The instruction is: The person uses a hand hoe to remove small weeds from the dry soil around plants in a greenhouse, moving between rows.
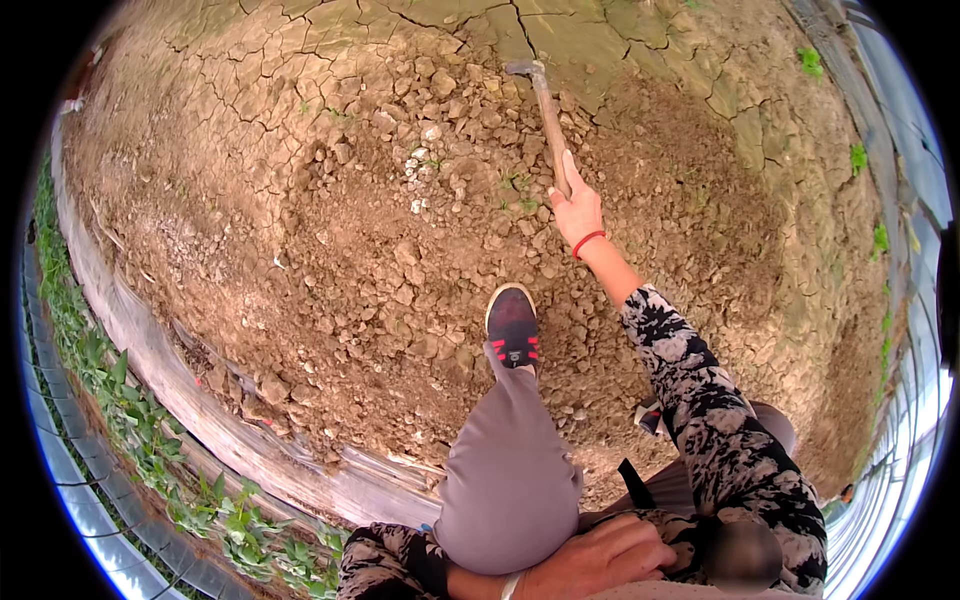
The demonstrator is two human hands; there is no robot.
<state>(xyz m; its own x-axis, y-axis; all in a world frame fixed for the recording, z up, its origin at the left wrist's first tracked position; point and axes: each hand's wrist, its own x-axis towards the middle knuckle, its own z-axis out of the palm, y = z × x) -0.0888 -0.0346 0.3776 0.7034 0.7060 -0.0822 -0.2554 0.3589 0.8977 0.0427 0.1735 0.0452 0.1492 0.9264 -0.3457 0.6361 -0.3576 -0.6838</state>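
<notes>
My right hand [578,213], with a red cord at the wrist, is closed around the wooden handle of a hoe [553,131]. The arm reaches forward, and the hoe's metal head [528,68] rests at the border between loose clods and cracked ground. My left hand [609,556] lies across my lap near the bottom, behind my raised knee, with its fingers together and nothing seen in them. Broken soil [420,277] spreads around my dark shoe [513,322].
Plastic sheeting [247,450] edges the soil at the lower left, with leafy green plants [135,412] beyond it. Cracked dry ground [285,67] lies ahead. Small green plants [859,159] grow along the right, beside the greenhouse wall [911,127]. My other shoe [648,417] is at the lower right.
</notes>
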